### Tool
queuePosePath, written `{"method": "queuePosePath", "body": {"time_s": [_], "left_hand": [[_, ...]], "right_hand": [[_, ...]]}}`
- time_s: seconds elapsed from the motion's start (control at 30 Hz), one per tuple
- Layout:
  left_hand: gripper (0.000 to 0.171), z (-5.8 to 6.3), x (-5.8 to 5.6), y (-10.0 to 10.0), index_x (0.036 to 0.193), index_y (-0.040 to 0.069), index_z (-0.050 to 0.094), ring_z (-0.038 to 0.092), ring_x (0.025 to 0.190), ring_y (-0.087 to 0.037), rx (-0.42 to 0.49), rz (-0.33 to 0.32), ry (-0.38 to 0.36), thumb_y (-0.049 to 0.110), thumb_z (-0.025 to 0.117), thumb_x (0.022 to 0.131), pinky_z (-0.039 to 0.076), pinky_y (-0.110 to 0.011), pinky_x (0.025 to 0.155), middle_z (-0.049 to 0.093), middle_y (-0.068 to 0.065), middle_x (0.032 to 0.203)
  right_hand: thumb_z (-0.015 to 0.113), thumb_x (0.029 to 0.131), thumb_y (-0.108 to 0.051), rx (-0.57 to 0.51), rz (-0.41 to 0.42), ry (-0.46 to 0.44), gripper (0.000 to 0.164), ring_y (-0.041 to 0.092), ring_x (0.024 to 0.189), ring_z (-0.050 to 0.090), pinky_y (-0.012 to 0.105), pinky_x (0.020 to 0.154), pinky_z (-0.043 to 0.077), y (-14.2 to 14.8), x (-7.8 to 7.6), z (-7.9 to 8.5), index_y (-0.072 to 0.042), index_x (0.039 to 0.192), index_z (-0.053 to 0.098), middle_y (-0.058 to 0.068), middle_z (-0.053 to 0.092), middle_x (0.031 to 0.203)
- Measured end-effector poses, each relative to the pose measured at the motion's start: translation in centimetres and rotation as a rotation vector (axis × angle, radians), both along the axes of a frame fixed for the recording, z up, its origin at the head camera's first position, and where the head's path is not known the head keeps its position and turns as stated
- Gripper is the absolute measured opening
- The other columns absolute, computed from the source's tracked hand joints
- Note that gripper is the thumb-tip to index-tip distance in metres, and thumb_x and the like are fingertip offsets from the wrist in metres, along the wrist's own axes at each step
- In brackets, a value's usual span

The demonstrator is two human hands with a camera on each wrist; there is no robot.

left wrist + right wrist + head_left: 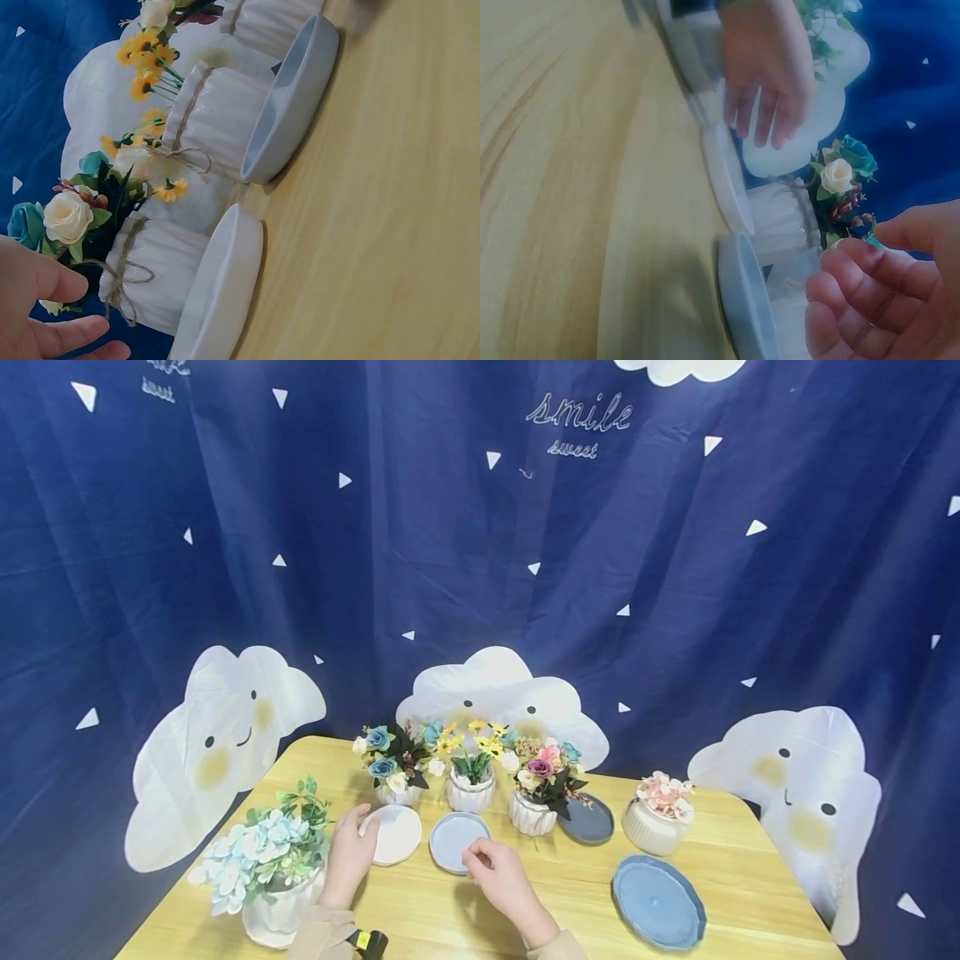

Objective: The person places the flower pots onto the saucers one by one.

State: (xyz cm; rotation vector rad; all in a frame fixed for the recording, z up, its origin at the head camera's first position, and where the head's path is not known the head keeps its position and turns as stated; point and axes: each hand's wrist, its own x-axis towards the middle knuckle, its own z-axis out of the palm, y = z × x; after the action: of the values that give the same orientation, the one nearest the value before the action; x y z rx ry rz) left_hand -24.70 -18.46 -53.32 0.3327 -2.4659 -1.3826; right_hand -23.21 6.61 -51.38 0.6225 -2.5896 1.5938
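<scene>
My left hand [351, 852] hovers by the left edge of a small white plate [397, 835], thumb apart from the fingers and nothing between them. Over the near right rim of a light blue plate [454, 845] is my right hand [501, 875], its fingers loosely bent and holding nothing. The right wrist view shows that hand's bare fingertips [829, 289] beside the same plate. Behind the two plates stand a white pot [399, 793] with blue and cream roses and a white pot [471, 792] with yellow flowers, both tied with twine in the left wrist view.
A white pot [281, 914] of pale blue flowers stands left of my left arm. Toward the right are a pot [532, 817] of mixed flowers, a dark grey plate [588, 822], a ribbed pot [654, 828] of pink flowers and a larger blue plate [660, 902]. A blue curtain [450, 527] hangs behind.
</scene>
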Motion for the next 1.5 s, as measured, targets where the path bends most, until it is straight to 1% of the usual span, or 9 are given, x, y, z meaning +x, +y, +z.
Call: {"method": "queuePosePath", "body": {"time_s": [0.13,0.27,0.4,0.77,0.97,1.1,1.23,1.33,1.5], "left_hand": [[0.045,-0.2,-0.2,-0.2,0.136,-0.010,0.044,0.042,0.129,-0.051,0.005,0.009,-0.024,0.013,0.047,0.098,0.034,-0.061,0.109,0.044,-0.035,0.138],[0.046,-0.3,-0.5,-0.2,0.136,-0.014,0.043,0.042,0.127,-0.053,-0.031,0.023,-0.030,0.007,0.044,0.095,0.036,-0.061,0.108,0.044,-0.038,0.136],[0.045,-0.3,-1.0,-0.2,0.132,-0.017,0.046,0.046,0.123,-0.054,-0.090,0.043,-0.034,0.003,0.044,0.092,0.040,-0.062,0.104,0.048,-0.040,0.130],[0.045,-0.9,-1.4,0.2,0.123,-0.015,0.056,0.057,0.110,-0.053,-0.140,0.096,-0.091,-0.008,0.033,0.085,0.051,-0.058,0.090,0.057,-0.038,0.122],[0.044,-1.0,-1.5,0.2,0.121,-0.015,0.058,0.057,0.108,-0.053,-0.133,0.117,-0.103,-0.009,0.036,0.084,0.051,-0.058,0.089,0.058,-0.037,0.122],[0.044,-1.2,-1.7,0.1,0.121,-0.016,0.058,0.057,0.110,-0.053,-0.114,0.120,-0.096,-0.009,0.035,0.084,0.050,-0.059,0.090,0.058,-0.037,0.122],[0.044,-1.3,-1.7,0.0,0.120,-0.016,0.058,0.057,0.108,-0.053,-0.095,0.119,-0.093,-0.010,0.035,0.083,0.051,-0.058,0.088,0.058,-0.037,0.121],[0.044,-1.4,-1.8,-0.1,0.121,-0.016,0.058,0.059,0.106,-0.053,-0.086,0.118,-0.105,-0.011,0.036,0.082,0.052,-0.057,0.086,0.058,-0.036,0.121],[0.046,-1.5,-1.9,-0.1,0.121,-0.015,0.058,0.059,0.105,-0.052,-0.074,0.121,-0.121,-0.012,0.037,0.081,0.053,-0.056,0.085,0.058,-0.036,0.122]], "right_hand": [[0.062,0.093,-0.015,-0.003,0.007,-0.010,0.020,-0.005,0.055,0.050,0.016,0.055,0.045,0.0,0.0,-0.1,-0.001,0.079,0.065,0.008,0.065,0.065],[0.061,0.093,-0.015,0.004,0.016,-0.008,0.021,-0.005,0.055,0.050,0.016,0.055,0.045,-0.1,-0.2,-0.1,0.000,0.079,0.065,0.009,0.065,0.065],[0.061,0.094,-0.015,0.006,0.022,-0.007,0.021,-0.005,0.055,0.050,0.015,0.054,0.044,-0.2,-0.4,-0.3,0.000,0.079,0.064,0.009,0.064,0.064],[0.061,0.093,-0.015,-0.036,0.048,-0.044,0.019,-0.004,0.054,0.051,0.016,0.053,0.047,-0.9,-0.8,-1.0,0.000,0.081,0.064,0.016,0.066,0.067],[0.064,0.091,-0.017,-0.035,-0.007,-0.022,0.014,-0.003,0.070,0.054,0.017,0.063,0.050,-2.2,-1.6,-1.3,-0.004,0.092,0.067,0.009,0.068,0.082],[0.067,0.088,-0.016,-0.076,-0.030,-0.010,0.020,0.007,0.082,0.061,0.018,0.074,0.054,-3.9,-2.9,-1.3,0.000,0.102,0.068,0.009,0.069,0.093],[0.069,0.088,-0.013,-0.126,-0.017,-0.010,0.029,0.025,0.093,0.067,0.023,0.082,0.056,-5.8,-4.2,-1.2,0.003,0.111,0.066,0.018,0.070,0.102],[0.070,0.088,-0.015,-0.157,-0.002,-0.038,0.035,0.035,0.105,0.065,0.031,0.088,0.057,-7.0,-5.0,-1.3,0.005,0.117,0.063,0.024,0.067,0.113],[0.071,0.088,-0.017,-0.147,-0.001,-0.056,0.048,0.043,0.117,0.058,0.045,0.097,0.053,-8.3,-6.2,-1.5,0.008,0.126,0.057,0.026,0.060,0.128]]}}
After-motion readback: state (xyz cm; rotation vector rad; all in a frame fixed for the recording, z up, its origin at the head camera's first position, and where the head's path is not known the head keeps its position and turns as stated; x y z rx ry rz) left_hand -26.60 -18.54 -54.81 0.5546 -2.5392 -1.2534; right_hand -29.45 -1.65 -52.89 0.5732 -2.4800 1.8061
